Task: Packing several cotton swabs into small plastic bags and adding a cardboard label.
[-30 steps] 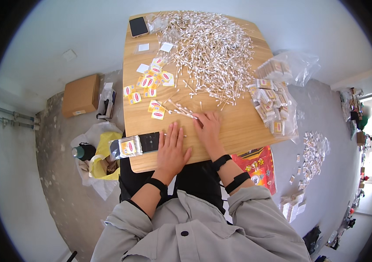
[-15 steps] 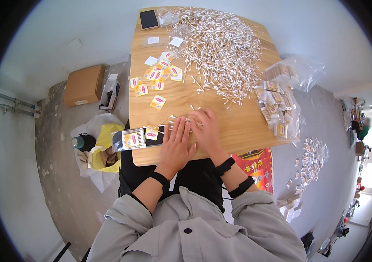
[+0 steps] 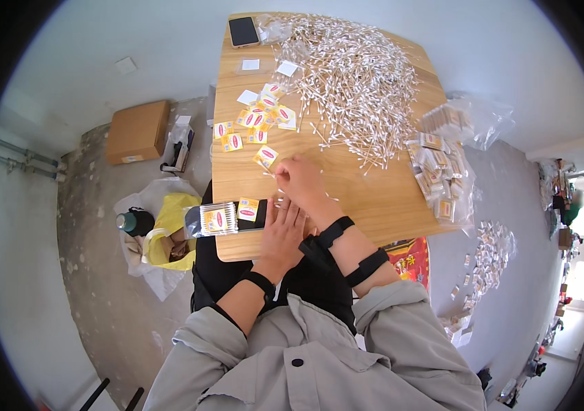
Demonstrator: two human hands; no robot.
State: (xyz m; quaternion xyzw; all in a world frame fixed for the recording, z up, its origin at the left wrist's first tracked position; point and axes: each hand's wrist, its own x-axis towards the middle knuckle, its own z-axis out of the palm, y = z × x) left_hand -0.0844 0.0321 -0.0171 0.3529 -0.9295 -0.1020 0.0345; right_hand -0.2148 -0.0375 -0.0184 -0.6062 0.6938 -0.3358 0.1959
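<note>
My left hand (image 3: 284, 231) lies with fingers stretched out at the table's near edge, over a few cotton swabs that its fingers mostly hide. Just beyond it, my right hand (image 3: 302, 183) has its fingers drawn together in a pinch. A white swab tip shows at its fingertips, beside a yellow-and-white printed card (image 3: 265, 157). Left of my left hand, another printed card (image 3: 247, 209) rests on a black pad (image 3: 260, 218). Next to that card lies a clear bag of cotton swabs (image 3: 218, 219) with a card inside, partly over the table's edge.
A large heap of loose cotton swabs (image 3: 357, 89) covers the far side. Several printed cards (image 3: 256, 118) are scattered at the left, below a phone (image 3: 243, 31). Filled swab packs (image 3: 436, 168) pile up at the right edge; more packs (image 3: 487, 260) lie on the floor.
My right hand has moved left and away from me, from beside my left hand to near the single card, its fingers now pinched. My left hand stays over the swabs. The view has shifted slightly.
</note>
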